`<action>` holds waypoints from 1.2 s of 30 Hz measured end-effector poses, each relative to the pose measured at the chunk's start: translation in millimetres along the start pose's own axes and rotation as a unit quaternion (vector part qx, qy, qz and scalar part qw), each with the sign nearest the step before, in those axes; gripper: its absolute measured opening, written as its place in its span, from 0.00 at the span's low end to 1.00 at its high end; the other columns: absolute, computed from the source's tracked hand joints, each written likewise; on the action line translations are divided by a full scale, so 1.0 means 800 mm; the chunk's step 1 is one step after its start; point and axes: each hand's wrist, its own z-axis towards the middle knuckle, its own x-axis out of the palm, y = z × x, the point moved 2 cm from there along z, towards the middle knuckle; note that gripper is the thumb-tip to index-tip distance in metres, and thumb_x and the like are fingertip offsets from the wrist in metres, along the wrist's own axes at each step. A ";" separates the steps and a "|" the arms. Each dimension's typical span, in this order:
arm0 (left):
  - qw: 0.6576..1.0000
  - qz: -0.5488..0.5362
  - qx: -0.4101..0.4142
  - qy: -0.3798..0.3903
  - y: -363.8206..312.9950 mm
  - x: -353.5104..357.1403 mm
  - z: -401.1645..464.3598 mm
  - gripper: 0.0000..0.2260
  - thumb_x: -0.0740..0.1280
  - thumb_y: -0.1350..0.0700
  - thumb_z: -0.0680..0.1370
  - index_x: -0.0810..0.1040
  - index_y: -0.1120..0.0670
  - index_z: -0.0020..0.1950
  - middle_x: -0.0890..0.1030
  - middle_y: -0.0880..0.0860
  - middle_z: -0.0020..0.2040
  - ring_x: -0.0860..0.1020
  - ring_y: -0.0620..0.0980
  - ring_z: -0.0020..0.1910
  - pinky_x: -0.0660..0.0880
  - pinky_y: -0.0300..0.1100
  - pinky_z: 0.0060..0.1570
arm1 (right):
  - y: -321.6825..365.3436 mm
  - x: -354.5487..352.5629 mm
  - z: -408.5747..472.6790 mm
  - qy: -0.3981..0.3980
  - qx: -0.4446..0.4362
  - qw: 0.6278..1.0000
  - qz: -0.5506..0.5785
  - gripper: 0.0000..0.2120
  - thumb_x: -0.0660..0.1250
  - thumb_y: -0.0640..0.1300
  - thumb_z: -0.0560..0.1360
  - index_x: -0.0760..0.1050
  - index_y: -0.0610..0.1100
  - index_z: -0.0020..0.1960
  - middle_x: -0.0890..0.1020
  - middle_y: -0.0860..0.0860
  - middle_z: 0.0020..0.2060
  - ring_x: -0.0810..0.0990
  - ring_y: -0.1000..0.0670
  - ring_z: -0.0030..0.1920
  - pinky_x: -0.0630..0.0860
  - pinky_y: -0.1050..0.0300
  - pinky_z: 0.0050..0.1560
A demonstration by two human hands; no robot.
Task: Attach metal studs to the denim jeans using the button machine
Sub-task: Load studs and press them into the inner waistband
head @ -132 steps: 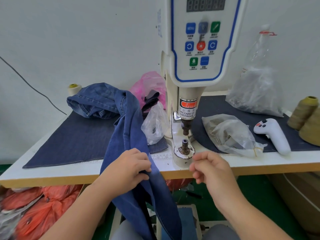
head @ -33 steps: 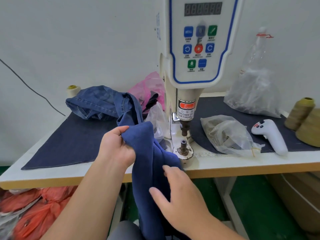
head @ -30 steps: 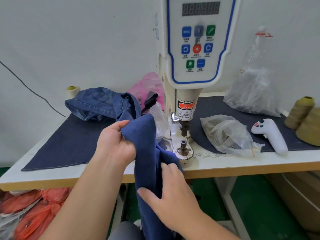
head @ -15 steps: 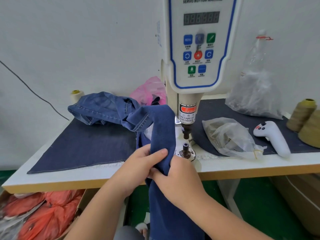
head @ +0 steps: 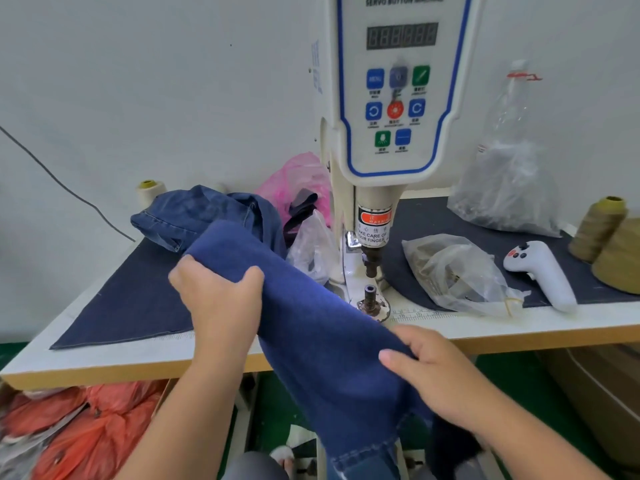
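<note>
Jeans were dark blue denim, 1 leg stretched as a smooth band running diagonally from upper left to lower right, just in front of the button machine. The rest of the garment was bunched on the dark mat behind, lighter washed side showing. Lower end hung off the table edge toward the lap, a stitched hem visible at the bottom.

Left hand gripped the upper part of the band, fingers curled over the far edge, thumb on the near side. Right hand gripped the lower part (thumb on top, fingers wrapped under and hidden by fabric).

The machine's lower post stood uncovered just beside the cloth; punch above it was clear of it.

Hard to tell: any studs on the jeans (none made out on the shown face), contents of the clear bag right of the machine, display digits unlit. Machine top cut off by the frame.
</note>
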 end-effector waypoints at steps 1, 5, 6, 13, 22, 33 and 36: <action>0.998 0.031 0.053 -0.024 -0.004 0.000 -0.007 0.25 0.74 0.58 0.70 0.63 0.48 0.59 0.64 0.47 0.60 0.72 0.50 0.54 0.73 0.42 0.45 | 0.011 -0.010 0.004 -0.001 -0.015 1.000 -0.014 0.12 0.66 0.48 0.75 0.76 0.39 0.45 0.80 0.43 0.37 0.75 0.53 0.38 0.74 0.47 0.47; 0.988 0.039 0.128 -0.071 -0.014 -0.001 -0.018 0.29 0.77 0.54 0.68 0.65 0.52 0.63 0.62 0.46 0.58 0.70 0.49 0.56 0.72 0.39 0.47 | 0.037 -0.042 0.019 0.045 -0.042 0.997 -0.038 0.17 0.64 0.54 0.71 0.74 0.38 0.42 0.76 0.48 0.34 0.73 0.53 0.37 0.70 0.50 0.43; 0.988 0.038 0.127 -0.075 -0.015 -0.004 -0.016 0.29 0.78 0.52 0.67 0.65 0.51 0.60 0.64 0.47 0.58 0.71 0.50 0.56 0.73 0.43 0.48 | 0.039 -0.048 0.022 0.054 -0.044 0.997 -0.034 0.17 0.64 0.53 0.71 0.73 0.37 0.42 0.75 0.49 0.33 0.72 0.53 0.37 0.69 0.51 0.43; 0.960 0.094 0.228 -0.135 -0.027 -0.022 -0.021 0.24 0.78 0.51 0.68 0.60 0.48 0.46 0.64 0.48 0.48 0.67 0.50 0.45 0.73 0.62 0.50 | 0.033 -0.063 0.031 0.052 -0.026 0.998 0.010 0.12 0.66 0.51 0.70 0.71 0.44 0.34 0.72 0.53 0.30 0.71 0.54 0.34 0.67 0.53 0.42; 0.791 0.209 0.436 0.376 -0.045 0.044 -0.093 0.21 0.67 0.38 0.74 0.74 0.47 0.63 0.78 0.43 0.52 0.74 0.44 0.53 0.67 0.41 0.56 | 0.069 -0.049 0.031 0.043 -0.074 0.995 -0.043 0.03 0.72 0.50 0.70 0.81 0.52 0.43 0.83 0.51 0.33 0.80 0.54 0.35 0.77 0.46 0.43; 0.931 0.042 0.096 0.349 -0.006 0.034 -0.049 0.09 0.67 0.51 0.78 0.72 0.52 0.40 0.73 0.43 0.32 0.71 0.42 0.34 0.68 0.35 0.37 | 0.037 -0.057 0.016 -0.196 -0.011 0.975 0.106 0.08 0.62 0.56 0.77 0.79 0.57 0.47 0.83 0.60 0.43 0.80 0.59 0.45 0.73 0.59 0.47; 0.930 0.006 0.025 0.367 0.000 0.032 -0.044 0.12 0.66 0.46 0.72 0.72 0.55 0.41 0.76 0.50 0.36 0.73 0.48 0.37 0.70 0.47 0.42 | 0.031 -0.037 0.009 -0.135 -0.008 0.986 0.100 0.08 0.64 0.50 0.79 0.79 0.52 0.43 0.82 0.53 0.38 0.79 0.54 0.42 0.74 0.54 0.47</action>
